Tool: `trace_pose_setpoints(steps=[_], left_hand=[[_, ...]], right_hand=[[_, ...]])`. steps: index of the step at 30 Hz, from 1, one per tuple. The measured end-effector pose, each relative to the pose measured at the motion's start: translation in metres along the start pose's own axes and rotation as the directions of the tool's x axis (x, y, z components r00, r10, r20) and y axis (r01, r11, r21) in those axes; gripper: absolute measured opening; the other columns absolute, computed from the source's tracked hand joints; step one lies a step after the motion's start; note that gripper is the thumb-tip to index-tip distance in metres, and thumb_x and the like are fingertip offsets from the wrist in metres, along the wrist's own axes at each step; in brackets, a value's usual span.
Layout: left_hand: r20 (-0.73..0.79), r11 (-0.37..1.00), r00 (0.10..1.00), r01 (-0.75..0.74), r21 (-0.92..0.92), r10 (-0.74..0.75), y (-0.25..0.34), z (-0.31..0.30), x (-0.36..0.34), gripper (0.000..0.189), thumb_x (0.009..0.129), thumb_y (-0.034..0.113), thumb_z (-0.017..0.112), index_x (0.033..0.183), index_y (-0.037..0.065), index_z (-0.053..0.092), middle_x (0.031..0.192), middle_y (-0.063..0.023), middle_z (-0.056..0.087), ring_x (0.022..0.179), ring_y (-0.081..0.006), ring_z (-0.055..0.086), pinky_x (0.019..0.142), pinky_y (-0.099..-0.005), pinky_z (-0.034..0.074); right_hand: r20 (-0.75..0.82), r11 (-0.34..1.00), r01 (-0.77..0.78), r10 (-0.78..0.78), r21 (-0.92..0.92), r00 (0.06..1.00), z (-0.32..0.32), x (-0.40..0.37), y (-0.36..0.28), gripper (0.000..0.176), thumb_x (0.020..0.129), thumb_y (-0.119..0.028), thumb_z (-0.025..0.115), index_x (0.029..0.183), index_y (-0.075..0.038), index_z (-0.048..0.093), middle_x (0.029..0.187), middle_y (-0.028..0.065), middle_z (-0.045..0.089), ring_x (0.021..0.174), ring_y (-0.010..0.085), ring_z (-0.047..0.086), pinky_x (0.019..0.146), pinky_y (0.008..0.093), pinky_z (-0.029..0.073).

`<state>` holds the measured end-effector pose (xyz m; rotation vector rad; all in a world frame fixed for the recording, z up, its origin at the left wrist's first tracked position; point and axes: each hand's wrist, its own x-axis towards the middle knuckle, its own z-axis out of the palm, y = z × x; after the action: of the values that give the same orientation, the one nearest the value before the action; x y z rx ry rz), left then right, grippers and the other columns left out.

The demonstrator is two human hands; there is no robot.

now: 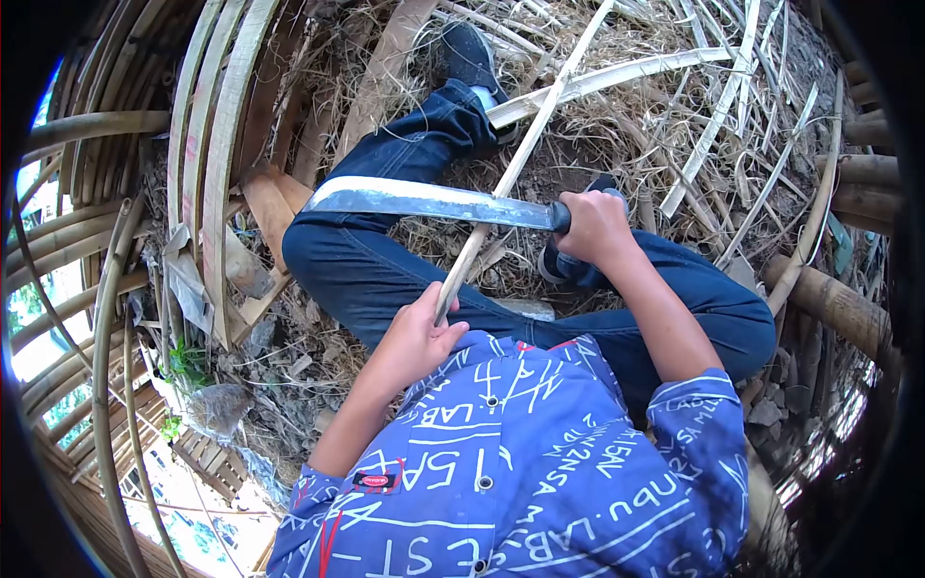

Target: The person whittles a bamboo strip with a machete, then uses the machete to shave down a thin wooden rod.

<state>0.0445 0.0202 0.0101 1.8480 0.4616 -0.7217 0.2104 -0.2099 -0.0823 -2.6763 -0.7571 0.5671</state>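
My right hand is wrapped round the dark handle of a machete, whose long blade points left across my lap. Under the blade runs a thin bamboo strip, slanting from my waist up to the top of the view. The blade crosses over this strip about a hand's length beyond my left hand, which grips the strip's near end close to my shirt. My legs in dark jeans are bent, one on each side of the strip.
Shavings and split strips litter the ground ahead. Long flat bamboo slats stand at the left, beside a pole fence. A thick bamboo pole lies at the right. Another pale strip lies near my shoe.
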Motion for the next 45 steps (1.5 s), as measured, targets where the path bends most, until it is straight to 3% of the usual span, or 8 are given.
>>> trace_pose_setpoints(steps=[14,18,21,26,30,34,37,45], left_hand=[[0.020,0.999,0.999,-0.029,-0.020,0.030,-0.004,0.000,-0.003,0.025,0.083,0.003,0.069,0.099,0.002,0.050,0.074,0.0000,0.047,0.064,-0.0034,0.041,0.054,-0.0203,0.042],[0.040,1.000,0.999,-0.018,-0.014,0.018,-0.004,0.001,-0.015,0.026,0.082,0.006,0.071,0.098,0.004,0.050,0.071,0.0020,0.044,0.062,-0.0032,0.040,0.053,-0.0205,0.039],[0.035,0.998,0.998,-0.042,-0.046,0.044,-0.015,0.004,-0.008,0.026,0.082,0.007,0.071,0.098,0.004,0.050,0.066,0.0040,0.042,0.059,-0.0034,0.040,0.052,-0.0214,0.037],[0.033,1.000,0.999,-0.025,0.016,0.025,0.006,0.004,0.002,0.025,0.083,0.007,0.070,0.097,0.003,0.049,0.063,0.0034,0.043,0.056,-0.0043,0.041,0.050,-0.0233,0.036],[-0.031,0.986,0.999,-0.010,0.165,0.015,0.005,0.008,0.003,0.025,0.086,0.010,0.067,0.099,0.001,0.048,0.060,-0.0056,0.046,0.052,-0.0118,0.044,0.051,-0.0281,0.038],[-0.150,0.908,0.970,-0.119,0.401,0.193,-0.001,0.015,0.001,0.015,0.092,0.010,0.056,0.101,0.001,0.048,0.068,-0.0229,0.059,0.066,-0.0405,0.062,0.058,-0.0488,0.045],[-0.173,0.893,0.984,0.032,0.448,0.051,0.006,0.012,-0.002,0.011,0.093,0.010,0.052,0.099,0.002,0.047,0.072,-0.0275,0.060,0.074,-0.0473,0.060,0.063,-0.0557,0.043],[-0.154,0.904,0.984,-0.015,0.428,0.089,0.006,0.016,-0.004,0.010,0.095,0.011,0.050,0.099,0.002,0.047,0.069,-0.0256,0.060,0.069,-0.0457,0.060,0.062,-0.0543,0.044]], right_hand=[[0.047,0.990,-0.097,0.102,-0.100,0.994,-0.005,-0.003,0.030,0.025,0.064,-0.026,0.071,0.082,-0.009,0.068,0.077,0.0151,0.068,0.079,0.0321,0.068,0.071,0.0427,0.054],[-0.037,0.900,-0.436,0.435,-0.004,0.900,-0.018,0.003,0.098,0.025,0.070,-0.023,0.066,0.089,-0.007,0.070,0.087,0.0186,0.069,0.085,0.0353,0.067,0.079,0.0469,0.053],[-0.117,0.903,-0.410,0.397,-0.128,0.910,-0.023,0.004,0.097,0.024,0.071,-0.022,0.065,0.088,-0.005,0.069,0.091,0.0203,0.069,0.088,0.0367,0.067,0.082,0.0483,0.052],[0.003,0.944,-0.312,0.314,0.105,0.950,-0.014,-0.017,0.046,0.024,0.069,-0.021,0.063,0.086,-0.006,0.070,0.084,0.0213,0.069,0.082,0.0385,0.067,0.080,0.0482,0.053],[0.174,0.973,-0.136,0.104,0.187,0.979,-0.009,-0.035,-0.032,0.025,0.066,-0.022,0.066,0.086,-0.008,0.071,0.077,0.0197,0.068,0.078,0.0373,0.068,0.077,0.0471,0.054],[0.292,0.980,-0.052,-0.007,0.193,0.956,-0.011,-0.036,-0.071,0.026,0.064,-0.022,0.066,0.085,-0.007,0.070,0.077,0.0191,0.069,0.078,0.0370,0.068,0.074,0.0461,0.054],[0.210,0.994,-0.041,0.018,0.102,0.978,-0.008,-0.022,-0.059,0.025,0.064,-0.023,0.068,0.082,-0.007,0.069,0.079,0.0176,0.069,0.078,0.0353,0.069,0.072,0.0465,0.054],[0.062,0.992,-0.119,0.121,-0.038,0.991,-0.008,-0.006,-0.011,0.023,0.062,-0.025,0.070,0.078,-0.009,0.066,0.076,0.0163,0.068,0.075,0.0362,0.067,0.070,0.0460,0.053]])
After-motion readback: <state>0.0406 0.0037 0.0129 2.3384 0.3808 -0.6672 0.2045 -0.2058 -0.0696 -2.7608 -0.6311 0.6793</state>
